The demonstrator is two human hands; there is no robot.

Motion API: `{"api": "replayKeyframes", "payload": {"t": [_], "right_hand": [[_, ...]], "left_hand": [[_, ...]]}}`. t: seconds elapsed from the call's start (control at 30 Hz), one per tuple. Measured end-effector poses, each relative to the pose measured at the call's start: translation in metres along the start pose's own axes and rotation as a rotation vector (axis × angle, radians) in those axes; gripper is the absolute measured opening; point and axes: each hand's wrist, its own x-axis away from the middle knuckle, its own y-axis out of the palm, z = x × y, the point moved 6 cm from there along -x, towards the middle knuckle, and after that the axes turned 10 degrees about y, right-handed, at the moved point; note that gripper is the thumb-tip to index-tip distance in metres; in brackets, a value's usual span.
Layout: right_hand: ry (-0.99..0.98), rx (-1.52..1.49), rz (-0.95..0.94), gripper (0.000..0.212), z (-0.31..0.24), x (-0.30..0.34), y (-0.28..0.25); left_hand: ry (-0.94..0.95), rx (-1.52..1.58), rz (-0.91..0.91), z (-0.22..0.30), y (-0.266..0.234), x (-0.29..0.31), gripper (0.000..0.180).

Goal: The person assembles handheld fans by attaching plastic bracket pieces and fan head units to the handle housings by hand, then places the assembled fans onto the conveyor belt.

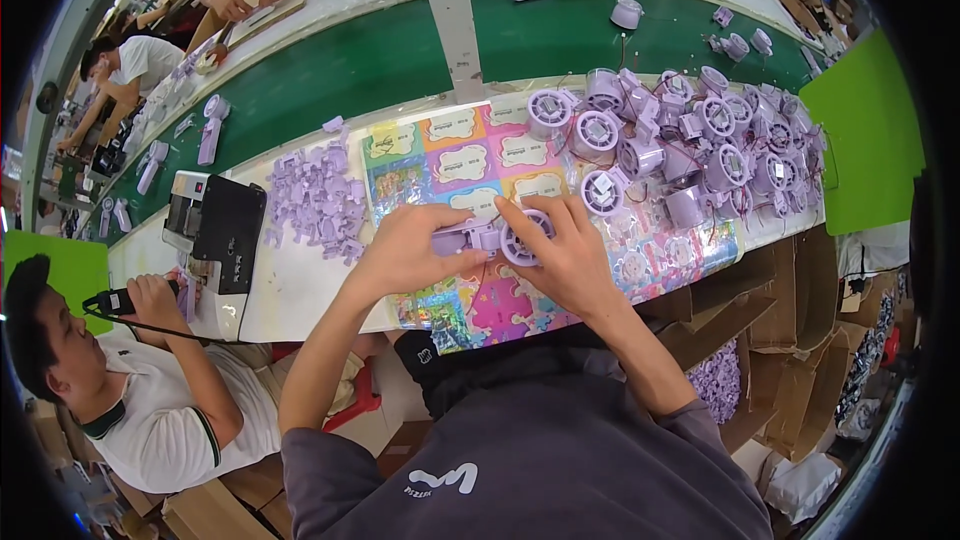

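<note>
Over the colourful printed mat [500, 312], both my hands hold one lavender handheld fan [520, 239]. My left hand [395, 252] is closed around its handle, thumb along the near side. At the round, ringed fan head, my right hand [572, 258] grips with its fingers bent over the rim. The fan lies sideways, handle to the left, and my fingers hide parts of it. A large heap of lavender fan heads [722, 118] with thin wires lies to the right of my hands. Small lavender plastic pieces [318, 202] are piled to the left.
A green conveyor belt [350, 80] runs behind the mat, carrying scattered lavender parts. A metal post [450, 15] rises at its near edge. To the left stands a black-and-white device [228, 240]; beside it a person holds a black handheld tool [112, 302]. Cardboard boxes [795, 325] sit lower right.
</note>
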Motion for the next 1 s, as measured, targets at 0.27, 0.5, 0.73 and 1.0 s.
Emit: {"api": "replayKeyframes", "payload": {"t": [0.27, 0.5, 0.73, 1.0], "right_hand": [[-0.096, 0.088, 0.021, 0.072, -0.006, -0.004, -0.008], [-0.018, -0.050, 0.086, 0.070, -0.003, 0.000, -0.002], [0.335, -0.271, -0.151, 0.051, 0.052, 0.033, 0.049], [0.377, -0.330, -0.152, 0.032, 0.059, 0.033, 0.055]], "left_hand": [[-0.072, 0.216, 0.143, -0.013, 0.013, 0.006, 0.044], [-0.127, 0.449, 0.142, -0.032, 0.009, 0.009, 0.037], [-0.296, 0.305, 0.750, -0.123, -0.069, -0.027, 0.031], [-0.588, 0.033, 0.805, -0.254, -0.117, -0.128, 0.050]]}}
